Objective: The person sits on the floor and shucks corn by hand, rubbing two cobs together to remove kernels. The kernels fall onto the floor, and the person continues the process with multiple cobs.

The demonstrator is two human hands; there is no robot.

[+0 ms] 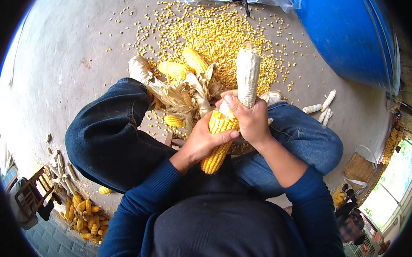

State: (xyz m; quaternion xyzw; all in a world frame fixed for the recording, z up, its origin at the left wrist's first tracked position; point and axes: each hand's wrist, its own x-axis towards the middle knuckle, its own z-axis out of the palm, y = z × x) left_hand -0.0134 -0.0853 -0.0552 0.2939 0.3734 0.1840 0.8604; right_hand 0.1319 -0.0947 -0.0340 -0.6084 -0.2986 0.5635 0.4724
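Observation:
My left hand [210, 137] is closed around a yellow ear of corn [215, 156], whose upper end is partly stripped to the white cob. My right hand [249, 118] grips a bare white corn cob [248, 75] that points up and away from me, its lower end beside the ear's stripped tip. Both hands meet between my knees. Just beyond them and to the left lie dry corn husks [179, 96] and several yellow ears [195, 60]. Loose corn kernels [213, 35] are spread over the floor in front of me.
A large blue container [344, 38] stands at the upper right. Several bare cobs [312, 108] lie right of my knee. A heap of corn ears [88, 220] is at the lower left near a wooden chair [34, 193]. A woven basket [359, 168] sits at the right.

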